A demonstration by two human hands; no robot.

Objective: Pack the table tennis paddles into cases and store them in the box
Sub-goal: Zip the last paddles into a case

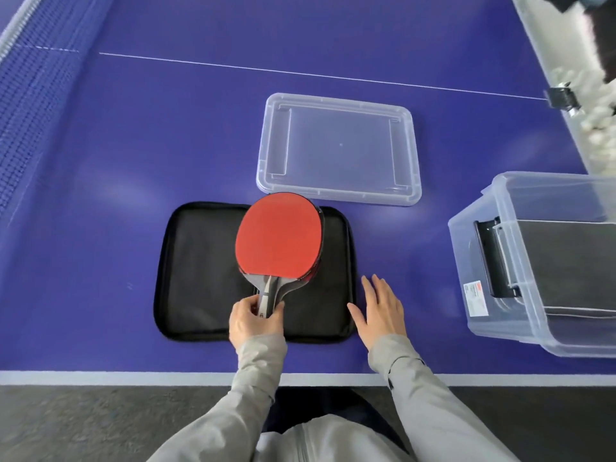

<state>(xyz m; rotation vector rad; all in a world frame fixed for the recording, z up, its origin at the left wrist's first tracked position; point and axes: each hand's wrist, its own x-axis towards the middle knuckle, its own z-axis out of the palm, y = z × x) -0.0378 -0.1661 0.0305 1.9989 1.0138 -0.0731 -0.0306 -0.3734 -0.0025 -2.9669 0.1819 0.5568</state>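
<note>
A black zip case [200, 268] lies spread flat on the blue table near its front edge. Over the case's middle is a red-faced paddle [278, 236], and a second paddle's edge [320, 261] shows stacked just beneath it. My left hand [255, 323] grips the paddle handle. My right hand [380, 311] rests flat on the table with fingers apart, touching the case's right edge. A clear plastic box [493, 311] stands at the right with a dark flat item inside. Its clear lid [340, 148] lies on the table behind the case.
The table net [36, 105] runs along the far left. The table's white front edge [133, 377] is just below the case. At the far right a long clear container [566, 95] holds several white balls. Dark floor lies below.
</note>
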